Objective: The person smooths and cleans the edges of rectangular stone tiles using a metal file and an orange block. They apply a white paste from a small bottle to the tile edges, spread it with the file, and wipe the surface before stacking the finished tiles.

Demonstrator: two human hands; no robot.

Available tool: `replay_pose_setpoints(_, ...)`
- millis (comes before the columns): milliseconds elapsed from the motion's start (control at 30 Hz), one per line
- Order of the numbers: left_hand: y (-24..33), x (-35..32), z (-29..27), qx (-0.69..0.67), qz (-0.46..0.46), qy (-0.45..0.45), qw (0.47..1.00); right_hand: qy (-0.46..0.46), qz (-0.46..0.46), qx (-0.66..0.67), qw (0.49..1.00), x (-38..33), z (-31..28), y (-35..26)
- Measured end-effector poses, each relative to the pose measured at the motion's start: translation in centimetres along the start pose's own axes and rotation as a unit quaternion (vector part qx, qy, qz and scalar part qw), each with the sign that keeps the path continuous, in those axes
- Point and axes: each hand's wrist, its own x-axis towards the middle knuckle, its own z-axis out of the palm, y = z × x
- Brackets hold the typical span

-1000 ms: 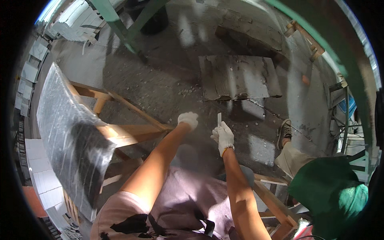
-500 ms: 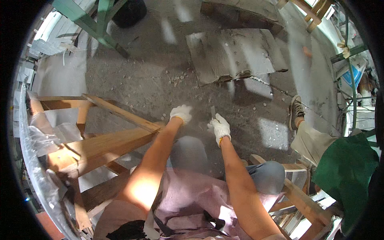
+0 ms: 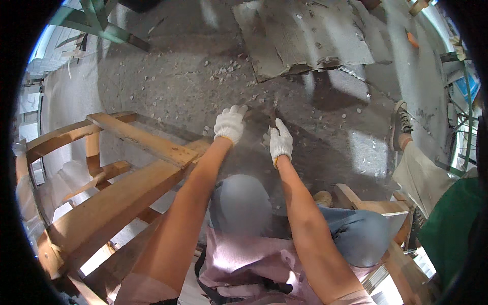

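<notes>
As right hand (image 3: pixel 281 142) grips (gloved), tool (image 3: pixel 273 117) protrudes forward.

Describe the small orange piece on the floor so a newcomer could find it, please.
Start at the large, ragged grey sheet beyond the gloved right hand. To its right, a small piece lies on the floor, its orange standing out against the grey.

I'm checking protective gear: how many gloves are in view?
2: a white glove on the left hand, another on the right hand. Others may be hidden.
</notes>
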Motion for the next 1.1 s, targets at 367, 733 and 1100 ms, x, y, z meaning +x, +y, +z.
replay_pose_setpoints(367, 0.0, 0.2, 0.7, 0.011, 0.014, 0.038, 0.999, -0.107, 0.084, 0.053, 0.989, -2.3, 3.7, 0.1)
replay_pose_setpoints(733, -0.2, 1.5, 0.6, 0.073, 0.009, -0.014, 0.997, -0.176, 0.008, -0.103, 0.979, -1.3, 2.1, -1.5)
replay_pose_setpoints(1100, 2.3, 0.7, -2.5, -0.355, -0.143, 0.125, 0.915, -0.05, 0.051, -0.138, 0.988, -0.6, -6.9, -7.4)
